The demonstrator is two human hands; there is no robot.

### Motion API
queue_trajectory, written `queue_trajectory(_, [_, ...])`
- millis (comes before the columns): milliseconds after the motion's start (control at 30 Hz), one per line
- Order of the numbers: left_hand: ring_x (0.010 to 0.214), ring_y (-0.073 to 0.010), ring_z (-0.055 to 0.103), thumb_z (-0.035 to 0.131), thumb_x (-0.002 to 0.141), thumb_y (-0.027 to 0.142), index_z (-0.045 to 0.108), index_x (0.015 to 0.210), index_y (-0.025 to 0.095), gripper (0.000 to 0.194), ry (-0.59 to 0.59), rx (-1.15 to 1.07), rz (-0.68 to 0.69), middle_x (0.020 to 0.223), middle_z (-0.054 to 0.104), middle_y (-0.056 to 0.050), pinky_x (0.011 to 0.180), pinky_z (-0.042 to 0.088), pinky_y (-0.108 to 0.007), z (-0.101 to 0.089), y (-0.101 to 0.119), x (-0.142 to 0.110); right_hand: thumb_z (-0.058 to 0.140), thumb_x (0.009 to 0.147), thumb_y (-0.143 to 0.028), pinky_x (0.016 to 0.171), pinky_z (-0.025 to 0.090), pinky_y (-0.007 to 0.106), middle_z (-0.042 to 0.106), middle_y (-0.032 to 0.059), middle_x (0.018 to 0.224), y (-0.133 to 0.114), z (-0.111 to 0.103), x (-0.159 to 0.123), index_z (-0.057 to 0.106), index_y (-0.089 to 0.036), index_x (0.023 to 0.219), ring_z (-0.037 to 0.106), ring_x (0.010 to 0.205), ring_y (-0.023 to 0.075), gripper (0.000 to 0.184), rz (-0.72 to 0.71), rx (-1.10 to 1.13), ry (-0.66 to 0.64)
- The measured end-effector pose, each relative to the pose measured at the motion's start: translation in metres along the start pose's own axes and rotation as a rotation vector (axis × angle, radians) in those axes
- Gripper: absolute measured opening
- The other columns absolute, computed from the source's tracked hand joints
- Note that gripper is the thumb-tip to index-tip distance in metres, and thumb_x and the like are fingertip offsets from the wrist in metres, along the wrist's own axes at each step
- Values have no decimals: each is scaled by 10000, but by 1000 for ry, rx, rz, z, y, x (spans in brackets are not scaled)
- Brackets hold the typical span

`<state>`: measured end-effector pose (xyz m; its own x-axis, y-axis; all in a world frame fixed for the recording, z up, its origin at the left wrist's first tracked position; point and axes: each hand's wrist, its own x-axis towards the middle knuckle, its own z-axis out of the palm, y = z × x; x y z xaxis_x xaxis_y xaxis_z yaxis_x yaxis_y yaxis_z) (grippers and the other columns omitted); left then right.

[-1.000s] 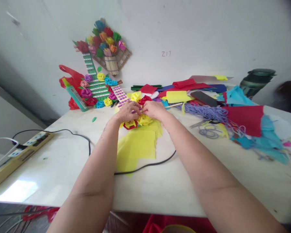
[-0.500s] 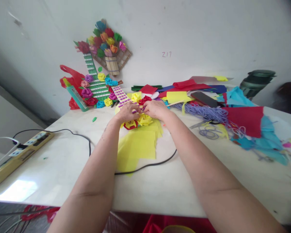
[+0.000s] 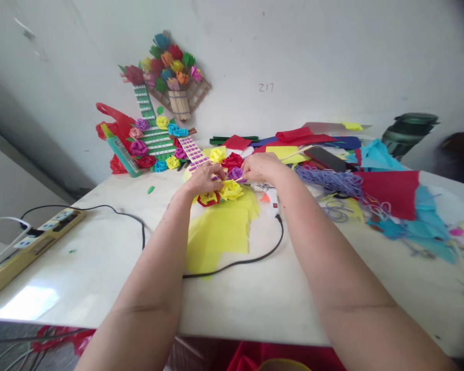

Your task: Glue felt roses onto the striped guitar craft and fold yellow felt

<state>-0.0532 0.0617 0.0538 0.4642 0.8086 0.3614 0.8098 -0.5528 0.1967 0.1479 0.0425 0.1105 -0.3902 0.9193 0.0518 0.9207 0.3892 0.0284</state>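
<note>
A small guitar-shaped craft point(image 3: 191, 151) with a purple-and-white checked neck lies on the table, its body covered by paper flowers. My left hand point(image 3: 205, 178) is bent over that body with curled fingers, holding it just above two yellow flowers. Pinched in my right hand point(image 3: 262, 167) is a thin wooden stick point(image 3: 297, 153), whose tip reaches the purple paper flower point(image 3: 235, 173). A red paper flower point(image 3: 232, 161) sits behind the purple one. Yellow crepe paper point(image 3: 220, 232) spreads in front of the craft.
A white corded tool point(image 3: 274, 203) lies beneath my right wrist, its black cable point(image 3: 251, 262) crossing the table. Purple string point(image 3: 328, 180), a phone point(image 3: 325, 157) and coloured paper crowd the right. Leftward are a glue bottle point(image 3: 121, 154), a green flowered craft point(image 3: 158, 141) and a power strip point(image 3: 42, 237).
My right hand has shifted right, away from my left hand, with the stick. The purple flower and the white tool now show. My left hand stays where it was.
</note>
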Motion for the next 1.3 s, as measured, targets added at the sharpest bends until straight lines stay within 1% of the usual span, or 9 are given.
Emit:
queue_trajectory(100, [935,-204,527,565,654,270,672,858,211,238,-9,2,1,885,647,-16,853,418,-326,0,1,0,557,795,-283,801,445,323,692,63,1036,5,-3,-3,722,-238,970,617,949,239,244,43,8,4])
queue_trajectory(200, [943,-213,530,578,661,265,689,828,204,209,-25,7,2,862,663,-29,865,415,-329,-1,2,0,548,798,-301,781,446,302,705,46,989,6,-1,-2,730,-251,936,621,930,226,234,16,33,47])
queue_trajectory(333, [935,-211,540,571,670,252,697,803,198,191,-33,-5,18,871,682,-27,891,409,-336,-2,3,1,532,803,-283,781,440,306,698,65,1013,0,3,0,725,-236,953,619,931,233,249,-10,43,73])
queue_trajectory(500, [919,-207,552,562,672,249,704,785,194,190,-19,-12,31,880,690,-26,907,406,-341,0,1,1,532,788,-237,760,438,302,684,99,1041,-10,5,-1,706,-195,980,619,940,241,263,-23,17,36])
queue_trajectory(633, [914,-204,559,562,662,245,707,766,194,186,-16,-25,42,873,693,-22,908,411,-337,1,0,2,535,777,-219,757,439,303,678,115,1051,-12,4,-2,691,-178,1015,615,957,248,288,-26,2,27])
queue_trajectory(733, [898,-194,573,551,655,235,706,754,195,188,-16,-41,35,875,695,-13,893,421,-316,1,1,2,529,784,-225,776,439,312,675,114,1061,-11,3,-2,696,-177,1008,613,964,249,284,-10,11,26])
queue_trajectory(933, [857,-182,580,540,646,230,701,755,173,202,-28,-61,29,858,697,-17,841,438,-288,-1,2,1,537,799,-257,820,433,314,681,76,1052,-2,4,0,715,-227,942,613,965,234,230,16,73,44])
queue_trajectory(1200, [869,-174,574,545,650,231,694,745,185,182,-50,-56,6,850,688,-9,840,432,-278,-1,4,1,544,773,-226,793,439,289,680,83,1061,0,2,-2,716,-220,952,612,966,224,249,31,98,27])
queue_trajectory(1300, [903,-189,563,541,658,242,703,799,186,222,-53,-49,-9,873,681,-17,839,433,-284,-3,4,0,539,771,-220,794,439,292,680,81,1064,0,2,-2,714,-221,950,610,966,225,250,42,98,43])
